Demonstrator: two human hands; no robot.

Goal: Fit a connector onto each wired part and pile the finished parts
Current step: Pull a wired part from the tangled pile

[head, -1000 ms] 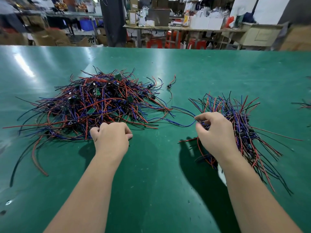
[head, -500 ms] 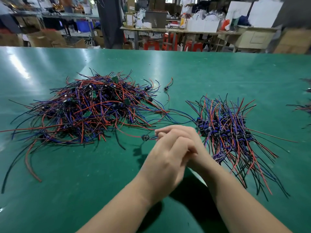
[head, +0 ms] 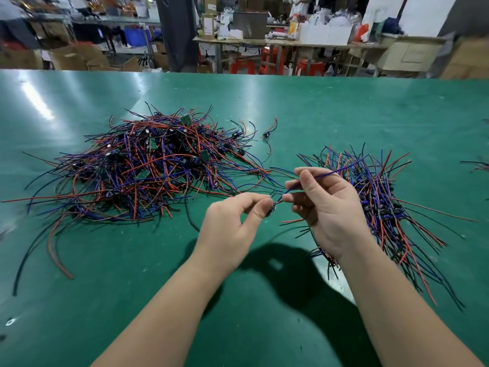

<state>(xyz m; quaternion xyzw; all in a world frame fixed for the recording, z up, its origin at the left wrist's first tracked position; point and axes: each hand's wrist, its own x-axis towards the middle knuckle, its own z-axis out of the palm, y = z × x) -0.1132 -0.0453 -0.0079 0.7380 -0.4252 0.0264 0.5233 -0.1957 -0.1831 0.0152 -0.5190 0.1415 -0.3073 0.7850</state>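
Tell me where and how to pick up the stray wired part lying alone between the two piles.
Pinch the stray part by its small dark body, from above: it lies alone on the table, and its thin wires trail off and would probably flop.

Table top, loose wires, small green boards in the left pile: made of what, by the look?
Table top: likely a green rubber or vinyl mat, semi-gloss; it mirrors the ceiling lights in soft streaks. Wires: plastic-sheathed, red, blue and black, smooth; they lie in loose curves. Green boards: probably circuit board, flat and stiff; too small to be sure.
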